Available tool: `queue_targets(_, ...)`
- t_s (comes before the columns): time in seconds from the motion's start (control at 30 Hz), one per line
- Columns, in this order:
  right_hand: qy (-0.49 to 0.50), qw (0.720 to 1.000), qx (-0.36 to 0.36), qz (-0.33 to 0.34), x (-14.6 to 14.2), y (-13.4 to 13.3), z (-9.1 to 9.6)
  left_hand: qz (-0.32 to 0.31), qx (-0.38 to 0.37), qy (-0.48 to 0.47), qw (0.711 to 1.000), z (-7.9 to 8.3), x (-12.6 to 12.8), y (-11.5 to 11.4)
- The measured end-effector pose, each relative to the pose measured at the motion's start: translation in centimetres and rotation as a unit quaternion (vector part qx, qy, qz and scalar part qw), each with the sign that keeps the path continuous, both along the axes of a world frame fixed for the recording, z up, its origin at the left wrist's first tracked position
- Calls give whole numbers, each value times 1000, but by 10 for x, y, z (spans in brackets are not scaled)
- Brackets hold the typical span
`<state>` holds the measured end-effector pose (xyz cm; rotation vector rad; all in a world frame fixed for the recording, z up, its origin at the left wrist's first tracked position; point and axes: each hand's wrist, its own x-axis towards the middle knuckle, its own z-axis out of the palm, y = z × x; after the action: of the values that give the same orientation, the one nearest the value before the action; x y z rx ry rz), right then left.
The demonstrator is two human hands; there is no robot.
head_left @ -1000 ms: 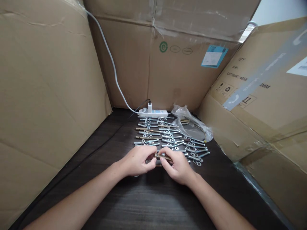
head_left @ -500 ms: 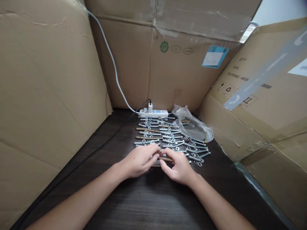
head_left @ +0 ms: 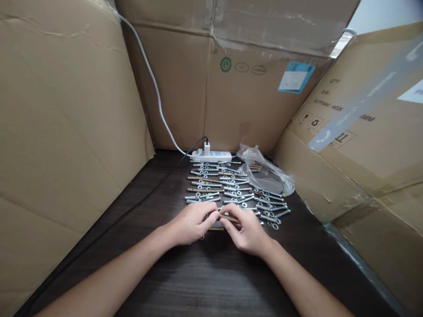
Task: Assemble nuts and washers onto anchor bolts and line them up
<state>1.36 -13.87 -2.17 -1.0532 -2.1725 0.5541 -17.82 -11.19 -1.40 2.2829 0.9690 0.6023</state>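
Note:
My right hand [head_left: 248, 230] pinches a brass-coloured expansion bolt [head_left: 229, 217] between thumb and fingers, holding it roughly level. At the bolt's left end, the thumb and fingertips of my left hand [head_left: 194, 223] are closed together; whatever they pinch is too small and covered to make out. Beneath the hands, another brass-coloured rod [head_left: 216, 229] lies on the table, partly hidden. Beyond them are rows of silver bolts [head_left: 206, 185] and brass-coloured ones, with loose washers [head_left: 244, 205] among them. A washer [head_left: 202, 237] shows just below my left hand.
A white power strip [head_left: 214, 155] with a plugged-in charger [head_left: 207, 149] stands behind the rows. A clear plastic bag [head_left: 264, 176] lies at the back right. Cardboard walls [head_left: 244, 105] enclose the dark table [head_left: 211, 281]. A black cable [head_left: 132, 207] crosses the left side.
The fingers of both hands have shifted slightly around the brass-coloured bolt, and my left fingertips have drawn closer together at its end. The rows on the table look the same.

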Motion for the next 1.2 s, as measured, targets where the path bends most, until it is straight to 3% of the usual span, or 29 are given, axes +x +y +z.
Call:
queue_targets(0.13,8,1000,6,-10,0,1,0,39,-91,-66,993,-3,4,3)
queue_targets(0.23,20,999,15,-24,0,2,-2,72,-190,-156,967,1,4,4)
queue_targets(0.33,38,998,34,-43,0,4,-2,97,-342,-267,896,9,5,2)
queue_targets(0.43,34,998,29,-38,0,4,-2,71,-477,-334,809,13,8,-3)
queue_targets(0.53,20,1000,12,-17,-1,5,-2,55,-519,-342,782,10,12,-9)
queue_targets(0.6,19,1000,18,-16,-1,5,-3,55,-508,-329,794,7,14,-11)
queue_targets(0.7,32,999,26,-15,-1,6,-5,42,-451,-277,847,3,15,-12)
queue_targets(0.87,-15,999,22,-47,5,7,4,49,-247,-185,950,3,11,-7)
queue_targets(1.07,-116,987,-9,-114,41,6,30,80,-71,-82,991,4,-1,1)
queue_targets(1.2,-148,980,-60,-122,66,-17,23,7,21,14,1000,6,0,-7)
